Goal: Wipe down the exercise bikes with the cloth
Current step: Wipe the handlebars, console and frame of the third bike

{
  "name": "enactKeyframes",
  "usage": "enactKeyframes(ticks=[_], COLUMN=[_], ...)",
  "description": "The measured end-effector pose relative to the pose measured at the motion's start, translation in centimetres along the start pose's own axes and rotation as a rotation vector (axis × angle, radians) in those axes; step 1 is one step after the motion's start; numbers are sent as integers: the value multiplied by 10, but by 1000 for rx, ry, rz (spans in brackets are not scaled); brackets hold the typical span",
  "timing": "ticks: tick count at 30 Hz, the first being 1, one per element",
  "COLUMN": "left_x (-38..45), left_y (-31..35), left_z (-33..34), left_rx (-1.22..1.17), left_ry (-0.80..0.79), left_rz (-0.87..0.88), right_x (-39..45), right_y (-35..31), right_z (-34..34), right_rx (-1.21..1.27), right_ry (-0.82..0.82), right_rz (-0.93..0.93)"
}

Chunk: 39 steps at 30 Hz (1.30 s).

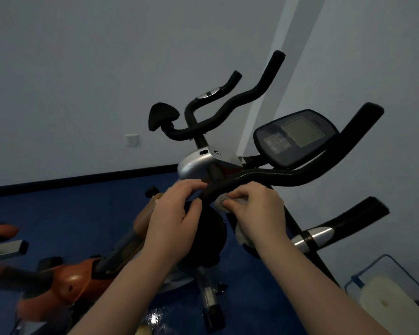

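- The room: pale walls and a blue floor (65,213), dimly lit, so dark parts of the machines blur together.
- The near exercise bike (298,175) fills the centre and right; its black handlebar (264,177) sweeps from the middle up to the right, with a console (295,136) above it and a lower side handle (336,226) with a silver sleeve.
- A second bike (198,163) stands behind, with a silver housing and curved bars; an orange bike (78,281) lies low at the left, partly out of frame.
- A clear bin (382,293) sits at the bottom right corner, cut off by the edge.
- The left hand (177,213) rests on the near end of the handlebar, fingers curled over it, steadying rather than wiping.
- The right hand (257,209) has its grip clenched on the cloth (221,201), pressing it against the underside of the handlebar just beside the left hand.
- Step in hand, as I judge it: wiping the handlebar of the near bike. The next move calls for sliding the cloth along the bar towards its raised right end, keeping it wrapped round the tube.
- Hard to make out: most of the cloth is hidden under the right hand, and the dark round shape below the hands cannot be identified.
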<state>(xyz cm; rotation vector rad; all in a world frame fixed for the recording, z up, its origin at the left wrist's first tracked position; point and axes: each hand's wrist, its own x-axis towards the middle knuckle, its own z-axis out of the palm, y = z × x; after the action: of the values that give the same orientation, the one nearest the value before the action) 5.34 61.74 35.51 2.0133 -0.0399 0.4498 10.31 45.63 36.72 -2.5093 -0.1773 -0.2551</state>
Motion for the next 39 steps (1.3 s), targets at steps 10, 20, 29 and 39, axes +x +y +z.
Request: enactKeyframes(ticks=[10,20,29,39], left_x=[27,40,52,75], left_y=[-36,-61,-68,-47], left_z=[-15,-4,1,13], left_rx=[-168,-221,-320,-436], left_ry=[-126,-283,-338,-303], left_rz=[-159,-171,-159,-131], right_x=[-2,35,41,40], right_y=[-3,-34,-25,-11], right_z=[0,-17,1,4], right_rx=[127,-92,-176,-317], right_ry=[69,-70,-393,-213], right_rz=[27,-660,-699,-931])
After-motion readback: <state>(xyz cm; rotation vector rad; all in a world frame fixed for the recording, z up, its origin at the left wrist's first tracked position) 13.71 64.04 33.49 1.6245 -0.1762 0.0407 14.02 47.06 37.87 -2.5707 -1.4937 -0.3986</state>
